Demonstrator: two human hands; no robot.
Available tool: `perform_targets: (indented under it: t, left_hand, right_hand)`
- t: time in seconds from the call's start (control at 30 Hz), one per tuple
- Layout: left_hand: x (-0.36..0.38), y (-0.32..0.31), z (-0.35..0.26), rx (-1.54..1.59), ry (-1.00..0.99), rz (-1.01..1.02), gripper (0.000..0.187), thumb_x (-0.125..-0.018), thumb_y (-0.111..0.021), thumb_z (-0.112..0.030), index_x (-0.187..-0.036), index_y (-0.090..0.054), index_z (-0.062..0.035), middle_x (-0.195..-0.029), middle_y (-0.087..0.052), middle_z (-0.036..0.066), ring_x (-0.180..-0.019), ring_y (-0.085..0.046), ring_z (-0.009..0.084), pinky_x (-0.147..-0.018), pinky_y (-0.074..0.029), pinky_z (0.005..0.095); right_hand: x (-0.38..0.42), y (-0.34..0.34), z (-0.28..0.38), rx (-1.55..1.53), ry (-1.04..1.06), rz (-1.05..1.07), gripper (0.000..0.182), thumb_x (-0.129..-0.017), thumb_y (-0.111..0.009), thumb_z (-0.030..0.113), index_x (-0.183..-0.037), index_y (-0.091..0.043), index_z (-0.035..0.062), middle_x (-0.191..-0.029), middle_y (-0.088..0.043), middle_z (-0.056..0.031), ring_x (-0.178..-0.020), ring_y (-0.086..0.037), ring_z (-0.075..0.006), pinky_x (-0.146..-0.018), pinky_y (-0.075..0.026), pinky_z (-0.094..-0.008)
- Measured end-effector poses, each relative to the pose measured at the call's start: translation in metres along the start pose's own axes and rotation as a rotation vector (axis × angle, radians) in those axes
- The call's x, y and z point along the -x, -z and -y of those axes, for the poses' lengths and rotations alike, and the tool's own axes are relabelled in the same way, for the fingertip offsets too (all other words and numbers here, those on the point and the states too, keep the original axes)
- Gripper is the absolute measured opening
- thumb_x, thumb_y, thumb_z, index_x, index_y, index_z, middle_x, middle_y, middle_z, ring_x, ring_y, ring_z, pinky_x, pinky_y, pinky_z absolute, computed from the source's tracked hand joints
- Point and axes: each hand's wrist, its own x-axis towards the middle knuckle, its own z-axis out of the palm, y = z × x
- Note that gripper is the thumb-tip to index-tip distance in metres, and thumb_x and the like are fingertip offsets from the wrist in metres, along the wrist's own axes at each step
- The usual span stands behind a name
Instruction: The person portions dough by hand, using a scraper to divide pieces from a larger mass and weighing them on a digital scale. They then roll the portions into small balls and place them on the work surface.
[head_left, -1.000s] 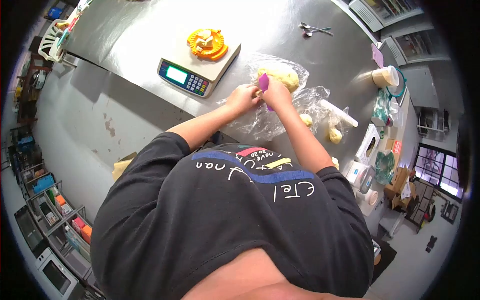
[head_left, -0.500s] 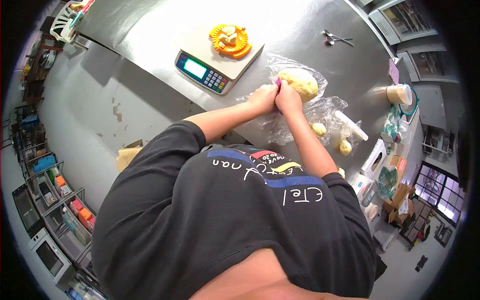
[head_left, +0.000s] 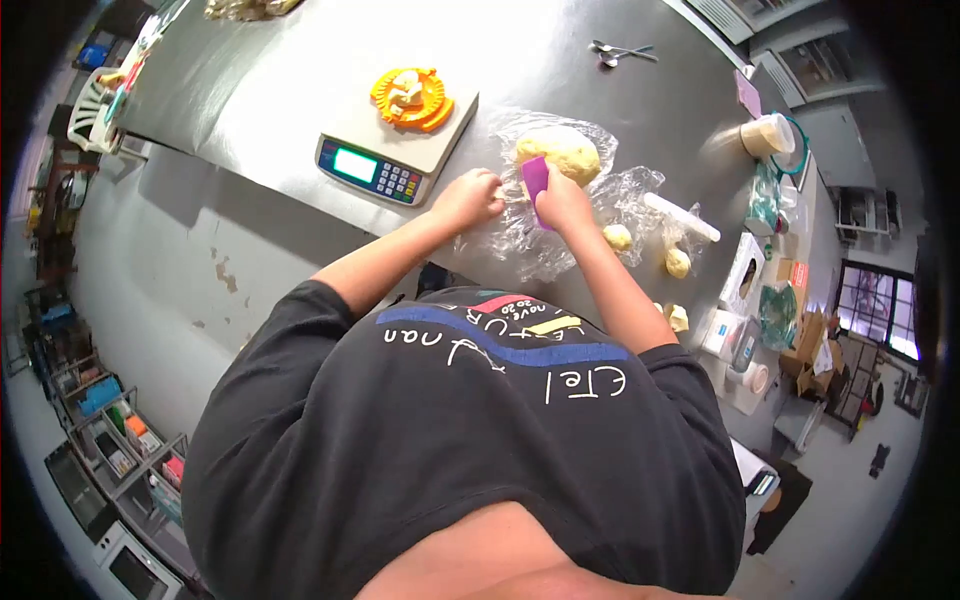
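Note:
My right hand (head_left: pixel 566 207) grips a purple dough scraper (head_left: pixel 536 180), its blade upright against the near left edge of a large lump of yellow dough (head_left: pixel 565 152). The dough rests on crumpled plastic wrap (head_left: pixel 540 250). Left of the scraper, my left hand (head_left: pixel 468 198) is closed, fingertips pinched together; a small pale bit may show at them, too small to make out. Beyond it stands a digital scale (head_left: pixel 440 145) with a lit display. An orange dumpling mould (head_left: pixel 418 112) holding pale chunks lies on the scale. A small dough ball (head_left: pixel 617 237) sits near my right wrist.
Right of the wrap lie a white rolling pin (head_left: pixel 682 217) and another dough ball in plastic (head_left: pixel 678 262). Spoons (head_left: pixel 622 52) lie farther back. A tub (head_left: pixel 768 135), boxes and bags line the right side. The steel table's front edge (head_left: pixel 270 190) runs along the left.
My hands have come apart: the left has moved away to the left, while the right keeps the scraper, now more exposed beside the dough. The whole view has shifted slightly.

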Motion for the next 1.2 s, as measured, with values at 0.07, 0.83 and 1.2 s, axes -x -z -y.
perform_targets:
  t: [0.07,0.83,1.2]
  left_hand:
    - [0.004,0.010,0.005,0.148,0.121,-0.016,0.028,-0.076,-0.056,-0.022,-0.093,-0.061,0.0002,-0.086,-0.063,0.019,-0.084,-0.062,0.0261,-0.075,-0.049,0.0365]
    - [-0.029,0.037,-0.043,1.709,0.909,0.285,0.032,-0.092,-0.035,-0.037,-0.070,-0.041,-0.0143,-0.064,-0.044,0.005,-0.053,-0.041,0.0141,-0.049,-0.035,0.0262]
    - [-0.031,0.054,-0.048,1.654,0.534,0.290,0.037,-0.084,-0.061,-0.009,-0.111,-0.038,-0.0010,-0.111,-0.054,0.015,-0.108,-0.054,0.0217,-0.098,-0.042,0.0335]
  right_hand:
    - [0.006,0.000,-0.009,-0.034,-0.020,-0.029,0.037,-0.077,-0.045,0.012,-0.113,-0.050,0.0053,-0.094,-0.061,-0.0244,-0.090,-0.059,-0.0388,-0.078,-0.045,-0.0483]
    - [0.056,0.013,-0.009,-0.294,0.021,-0.325,0.044,-0.074,-0.046,0.014,-0.117,-0.050,0.0070,-0.089,-0.062,-0.0244,-0.082,-0.059,-0.0405,-0.074,-0.047,-0.0487]
    - [0.078,0.023,0.020,-0.563,0.168,-0.673,0.041,-0.075,-0.050,0.005,-0.116,-0.050,0.0018,-0.087,-0.062,-0.0243,-0.079,-0.061,-0.0398,-0.069,-0.050,-0.0437]
